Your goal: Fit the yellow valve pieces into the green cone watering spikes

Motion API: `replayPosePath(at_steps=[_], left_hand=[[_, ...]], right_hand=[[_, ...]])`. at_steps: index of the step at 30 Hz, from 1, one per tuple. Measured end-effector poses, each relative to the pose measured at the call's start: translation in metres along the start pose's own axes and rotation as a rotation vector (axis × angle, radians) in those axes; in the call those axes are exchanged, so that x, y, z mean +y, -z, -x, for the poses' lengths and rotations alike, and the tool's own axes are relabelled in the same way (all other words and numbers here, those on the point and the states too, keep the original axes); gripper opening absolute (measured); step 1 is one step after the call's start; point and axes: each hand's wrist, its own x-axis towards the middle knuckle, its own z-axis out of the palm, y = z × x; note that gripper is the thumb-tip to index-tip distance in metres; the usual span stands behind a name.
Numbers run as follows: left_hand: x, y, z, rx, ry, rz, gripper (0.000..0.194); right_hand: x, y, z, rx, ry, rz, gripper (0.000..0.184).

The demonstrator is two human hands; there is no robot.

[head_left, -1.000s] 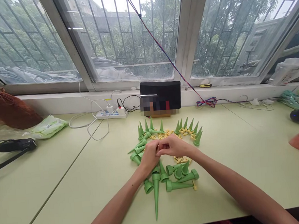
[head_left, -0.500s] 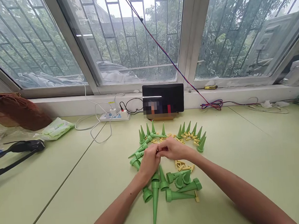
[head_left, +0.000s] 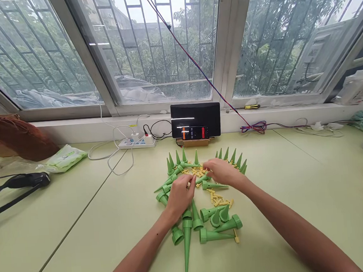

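My left hand (head_left: 179, 194) is curled over the table, a small yellow piece at its fingertips. My right hand (head_left: 223, 171) reaches forward, fingers bent down onto the scattered yellow pieces (head_left: 218, 197); what they pinch is hidden. A green plastic spike (head_left: 215, 186) lies just under the right hand. Several more green spikes (head_left: 219, 225) lie in a heap in front of my wrists, one long spike (head_left: 186, 245) pointing toward me. Further spikes stand upright in two rows (head_left: 183, 157) (head_left: 234, 156) behind the hands.
A phone (head_left: 195, 120) leans on a stand at the window sill, next to a power strip (head_left: 136, 142) with white cords. On the left lie a wipes pack (head_left: 66, 157), a brown bag (head_left: 16, 137) and a black tool (head_left: 26, 180). Coloured wires (head_left: 254, 127) lie at back right.
My hands, which were pressed together over the pile, have separated. The right hand has moved forward to the yellow pieces, and a green spike now lies beneath it.
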Motion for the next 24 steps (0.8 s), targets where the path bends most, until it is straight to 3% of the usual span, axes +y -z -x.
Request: replayPosePath(at_steps=[4, 13, 24], left_hand=[[0.001, 0.001, 0.000, 0.013, 0.000, 0.001, 0.026], [0.002, 0.001, 0.001, 0.003, -0.015, 0.010, 0.022], [0.006, 0.001, 0.002, -0.029, -0.006, 0.017, 0.030]], right_hand=[[-0.003, -0.011, -0.001, -0.040, 0.023, 0.036, 0.028], [-0.005, -0.017, -0.002, -0.102, 0.144, 0.138, 0.022], [-0.004, -0.029, -0.003, -0.075, 0.162, 0.237, 0.017]])
